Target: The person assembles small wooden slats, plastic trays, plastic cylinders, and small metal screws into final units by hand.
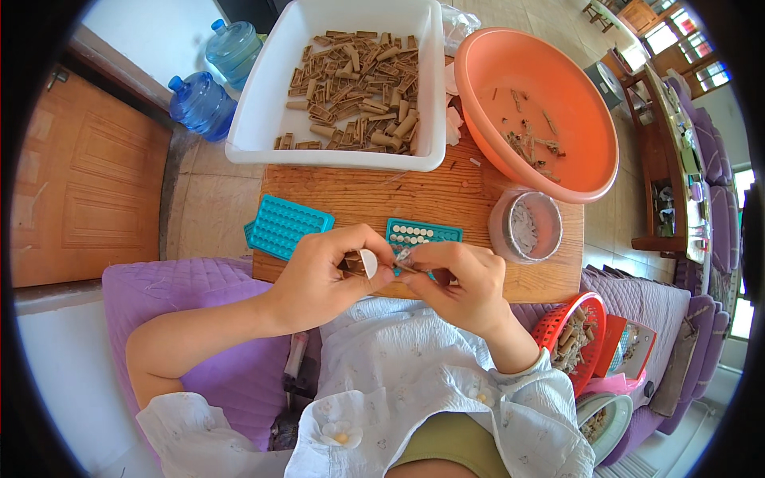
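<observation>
My left hand (315,275) is curled around a small brown piece with a white half-round face (367,263). Its thumb and forefinger come together close to the fingertips of my right hand (466,283). Between the two hands is a small greyish, twig-like bit (405,258), pinched by my right thumb and forefinger; its exact kind is too small to tell. Just beyond the fingers lies a teal tray (446,234) with white round pieces in some of its hollows, partly hidden by my right hand. Another teal tray (292,226) with rows of hollows lies left, overlapping a second one.
A white bin (263,119) of brown molded pieces stands at the table's far side. Beside it sits an orange basin (586,103) with scraps. A clear tub (546,239) holds white bits near the wooden table's (358,187) right edge. A red basket (599,319) stands lower right.
</observation>
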Tool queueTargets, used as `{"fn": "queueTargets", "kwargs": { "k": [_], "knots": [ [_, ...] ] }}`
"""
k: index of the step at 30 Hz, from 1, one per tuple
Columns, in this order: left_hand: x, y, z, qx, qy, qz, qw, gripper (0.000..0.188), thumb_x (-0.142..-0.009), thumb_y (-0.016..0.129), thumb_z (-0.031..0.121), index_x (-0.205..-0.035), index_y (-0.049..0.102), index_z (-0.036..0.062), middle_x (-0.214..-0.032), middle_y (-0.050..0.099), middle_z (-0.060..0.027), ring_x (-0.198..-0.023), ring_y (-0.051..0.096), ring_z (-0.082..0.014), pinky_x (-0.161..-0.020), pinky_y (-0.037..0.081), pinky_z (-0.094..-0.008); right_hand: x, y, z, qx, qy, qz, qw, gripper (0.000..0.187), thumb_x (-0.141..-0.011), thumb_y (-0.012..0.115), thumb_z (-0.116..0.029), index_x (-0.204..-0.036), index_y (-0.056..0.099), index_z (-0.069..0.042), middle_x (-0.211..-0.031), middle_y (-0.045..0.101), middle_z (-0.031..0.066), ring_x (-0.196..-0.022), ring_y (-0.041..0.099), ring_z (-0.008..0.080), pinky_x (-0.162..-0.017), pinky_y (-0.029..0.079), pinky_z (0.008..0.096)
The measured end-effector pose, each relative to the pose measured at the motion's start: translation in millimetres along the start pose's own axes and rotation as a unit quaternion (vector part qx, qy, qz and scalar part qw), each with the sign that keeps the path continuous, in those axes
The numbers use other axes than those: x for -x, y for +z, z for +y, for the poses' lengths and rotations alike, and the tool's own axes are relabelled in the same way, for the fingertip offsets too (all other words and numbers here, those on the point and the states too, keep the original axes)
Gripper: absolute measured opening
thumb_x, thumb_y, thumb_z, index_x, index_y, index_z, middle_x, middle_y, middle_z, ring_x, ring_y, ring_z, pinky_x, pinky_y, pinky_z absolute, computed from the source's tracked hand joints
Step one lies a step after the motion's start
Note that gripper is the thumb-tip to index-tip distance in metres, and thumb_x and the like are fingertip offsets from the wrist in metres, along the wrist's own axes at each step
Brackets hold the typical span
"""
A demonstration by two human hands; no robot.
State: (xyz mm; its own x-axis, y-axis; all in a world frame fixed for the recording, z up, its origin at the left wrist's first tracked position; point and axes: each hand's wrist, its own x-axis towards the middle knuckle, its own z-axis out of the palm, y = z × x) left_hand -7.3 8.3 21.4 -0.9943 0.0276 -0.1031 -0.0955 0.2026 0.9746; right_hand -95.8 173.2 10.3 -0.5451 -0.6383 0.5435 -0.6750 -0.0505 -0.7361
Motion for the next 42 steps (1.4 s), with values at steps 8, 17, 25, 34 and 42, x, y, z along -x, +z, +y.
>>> {"fn": "queueTargets", "kwargs": {
  "k": [8, 17, 25, 34, 42],
  "knots": [
    [-1, 5, -1, 0.304, -0.093, 0.042, 0.947, 0.023, -0.084, 0.054, 0.015, -0.102, 0.046, 0.0041, -0.070, 0.043, 0.0038, -0.058, 0.037, -0.0029, -0.051, 0.032, -0.0172, 5, 5, 5, 0.028, 0.063, 0.018, 0.997, 0.025, -0.060, 0.073, -0.002, -0.077, 0.055, -0.002, -0.064, 0.058, 0.0044, -0.046, 0.050, 0.0072, -0.041, 0.039, 0.0192],
    [-3, 0, 7, 0.050, -0.073, -0.005, 0.996, 0.033, -0.090, 0.040, 0.032, -0.110, 0.043, 0.0055, -0.067, 0.040, 0.0040, -0.061, 0.039, -0.0042, -0.058, 0.036, -0.0195, 17, 15, 0, -0.145, 0.175, 0.085, 0.970, 0.021, -0.066, 0.068, 0.002, -0.082, 0.054, -0.001, -0.068, 0.055, 0.0029, -0.052, 0.045, 0.0054, -0.044, 0.036, 0.0179],
    [0, 9, -5, 0.363, -0.091, 0.005, 0.927, 0.030, -0.091, 0.040, 0.027, -0.113, 0.041, 0.0061, -0.095, 0.046, -0.0017, -0.088, 0.046, -0.0074, -0.080, 0.039, -0.0249, 16, 36, -5, -0.106, 0.098, 0.162, 0.976, 0.016, -0.066, 0.066, 0.005, -0.079, 0.058, -0.002, -0.070, 0.059, 0.0030, -0.047, 0.043, 0.0051, -0.041, 0.033, 0.0182],
    [-1, 8, -2, 0.267, -0.018, -0.015, 0.963, 0.040, -0.086, 0.050, 0.023, -0.119, 0.039, 0.0032, -0.118, 0.046, -0.0074, -0.103, 0.048, -0.0121, -0.086, 0.043, -0.0267, 17, 37, -3, -0.085, 0.057, 0.169, 0.980, 0.019, -0.065, 0.060, 0.010, -0.080, 0.058, 0.000, -0.071, 0.061, 0.0081, -0.055, 0.056, 0.0124, -0.046, 0.042, 0.0215],
    [3, 9, -2, 0.224, -0.048, 0.005, 0.973, 0.056, -0.081, 0.056, 0.027, -0.127, 0.034, 0.0055, -0.118, 0.049, -0.0103, -0.100, 0.051, -0.0135, -0.082, 0.047, -0.0268, 22, 42, -3, 0.006, -0.025, 0.153, 0.988, 0.024, -0.062, 0.066, 0.007, -0.084, 0.059, 0.000, -0.073, 0.059, 0.0086, -0.061, 0.059, 0.0192, -0.050, 0.046, 0.0260]
  ]
}}
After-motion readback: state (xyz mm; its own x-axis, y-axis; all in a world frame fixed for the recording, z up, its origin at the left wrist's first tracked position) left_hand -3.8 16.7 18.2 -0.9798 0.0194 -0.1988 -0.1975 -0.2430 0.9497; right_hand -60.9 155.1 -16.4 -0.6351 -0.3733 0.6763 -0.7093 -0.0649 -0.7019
